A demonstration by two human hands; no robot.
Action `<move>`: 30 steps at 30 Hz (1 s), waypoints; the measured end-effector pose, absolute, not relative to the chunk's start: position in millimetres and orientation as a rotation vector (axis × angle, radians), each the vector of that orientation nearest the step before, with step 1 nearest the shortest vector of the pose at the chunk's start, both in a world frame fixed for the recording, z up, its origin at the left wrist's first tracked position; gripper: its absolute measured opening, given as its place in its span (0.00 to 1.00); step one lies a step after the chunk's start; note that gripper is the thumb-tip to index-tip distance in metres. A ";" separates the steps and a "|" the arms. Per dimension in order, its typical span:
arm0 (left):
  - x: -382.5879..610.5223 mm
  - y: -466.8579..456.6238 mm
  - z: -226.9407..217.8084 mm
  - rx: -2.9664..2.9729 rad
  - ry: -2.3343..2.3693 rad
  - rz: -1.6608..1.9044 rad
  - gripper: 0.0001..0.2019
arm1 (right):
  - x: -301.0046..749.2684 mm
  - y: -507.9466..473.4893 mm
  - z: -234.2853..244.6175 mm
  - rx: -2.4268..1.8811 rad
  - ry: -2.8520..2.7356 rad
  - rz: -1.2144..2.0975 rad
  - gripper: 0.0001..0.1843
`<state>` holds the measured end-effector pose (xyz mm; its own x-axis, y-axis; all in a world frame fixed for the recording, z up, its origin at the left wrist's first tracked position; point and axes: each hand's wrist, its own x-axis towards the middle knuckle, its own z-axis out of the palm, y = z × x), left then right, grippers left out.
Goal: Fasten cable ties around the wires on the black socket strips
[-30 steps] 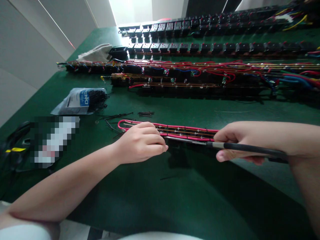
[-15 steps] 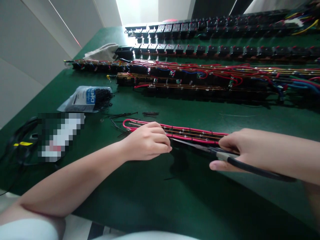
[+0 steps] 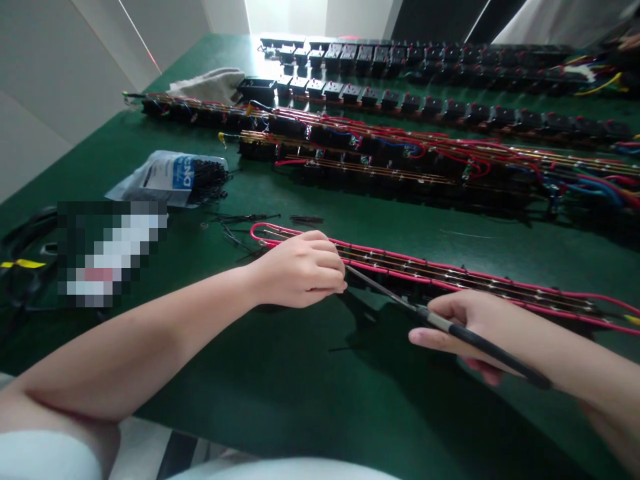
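A long strip of black sockets wired with pink and copper wires lies across the green table. My left hand rests curled on its left part, fingers closed on the wires there. My right hand is wrapped round the black handles of a pair of scissors, whose thin blades point left and reach my left fingertips at the strip.
Several more wired socket strips lie in rows across the back of the table. A bag of black cable ties sits at the left, with loose ties near it. A white cloth lies far left. Black cables lie at the left edge.
My right hand with the scissors has drawn back toward me and lower, uncovering more of the strip's right part. My left hand stays on the strip. The view has shifted slightly.
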<state>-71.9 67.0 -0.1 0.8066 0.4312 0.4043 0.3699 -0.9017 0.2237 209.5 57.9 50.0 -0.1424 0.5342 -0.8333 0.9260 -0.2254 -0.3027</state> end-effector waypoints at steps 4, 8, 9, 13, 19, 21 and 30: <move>-72.2 66.8 0.1 2.865 0.666 0.647 0.12 | 215.2 61.3 40.8 1.684 1.539 -1.522 0.32; -72.8 67.5 0.9 2.847 0.686 0.651 0.12 | 217.2 66.1 38.3 1.608 1.552 -1.566 0.31; -72.8 67.7 1.2 2.836 0.685 0.662 0.12 | 216.7 66.3 38.3 1.610 1.558 -1.562 0.31; -71.9 68.0 2.4 2.801 0.650 0.722 0.11 | 213.6 63.8 39.2 1.634 1.563 -1.468 0.31; -70.6 67.4 -0.1 2.852 0.638 0.740 0.11 | 208.9 57.6 39.3 1.706 1.639 -1.278 0.25; -71.3 67.0 -1.4 2.901 0.622 0.703 0.11 | 208.0 56.1 39.4 1.713 1.659 -1.240 0.23; -58.5 42.6 23.5 2.997 0.465 0.582 0.09 | 214.1 54.1 39.2 1.677 1.766 -1.278 0.22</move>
